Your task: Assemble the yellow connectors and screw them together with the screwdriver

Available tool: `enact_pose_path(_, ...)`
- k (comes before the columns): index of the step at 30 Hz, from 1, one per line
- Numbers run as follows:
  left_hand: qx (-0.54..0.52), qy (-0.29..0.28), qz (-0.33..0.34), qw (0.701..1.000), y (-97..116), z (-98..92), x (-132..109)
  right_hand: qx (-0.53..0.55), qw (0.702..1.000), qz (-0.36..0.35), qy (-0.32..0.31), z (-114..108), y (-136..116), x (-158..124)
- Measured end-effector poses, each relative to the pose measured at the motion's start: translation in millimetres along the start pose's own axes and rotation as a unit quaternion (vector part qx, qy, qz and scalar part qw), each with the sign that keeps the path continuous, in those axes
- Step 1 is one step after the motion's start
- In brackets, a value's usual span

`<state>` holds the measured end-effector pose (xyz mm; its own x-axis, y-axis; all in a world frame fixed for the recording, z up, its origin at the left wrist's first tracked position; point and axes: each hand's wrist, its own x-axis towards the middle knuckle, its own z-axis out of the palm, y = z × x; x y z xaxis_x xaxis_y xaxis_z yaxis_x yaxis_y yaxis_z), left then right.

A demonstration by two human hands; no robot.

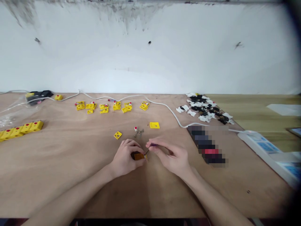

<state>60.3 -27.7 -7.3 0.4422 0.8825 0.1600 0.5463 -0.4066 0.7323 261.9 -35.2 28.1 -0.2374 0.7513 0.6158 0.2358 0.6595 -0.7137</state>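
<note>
Near the middle of the wooden table, my left hand (128, 157) is closed around a small yellow plastic housing (139, 156), its fingers covering part of it. My right hand (171, 155) pinches a small screwdriver (153, 145) with a purple handle, its thin dark shaft slanting down to the housing's right end. Whether the tip touches a screw is too small to tell. Just beyond my hands lie a yellow piece with holes (118, 135), a red-and-white button part (135, 129) with small metal bits (141, 131) beside it, and a flat yellow cover (154, 125).
Several opened yellow housings (103, 108) lie in a row farther back. Joined yellow boxes (22, 130) with red buttons sit at left. A white cable (170, 110) runs to a power strip (261, 147). Black and white parts (204, 108) are piled behind a pixelated dark object (204, 144).
</note>
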Motion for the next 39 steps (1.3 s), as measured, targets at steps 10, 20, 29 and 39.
enact_pose_path(10,-0.005,0.000,0.004,1.000,-0.6,0.2,0.3,-0.036,0.997,-0.045,-0.044,-7.2,-12.4,4.0)
enact_pose_path(20,-0.005,0.004,0.004,1.000,-2.1,1.4,-0.4,-0.043,0.995,0.006,-0.091,-11.8,-4.9,3.2)
enact_pose_path(29,-0.004,0.004,0.006,1.000,-0.4,1.1,0.4,-0.037,0.998,-0.018,-0.053,-4.0,-10.7,6.9)
enact_pose_path(39,-0.006,0.001,0.006,1.000,-1.8,1.2,0.3,0.036,0.998,0.037,-0.046,-0.1,-0.3,-3.3)
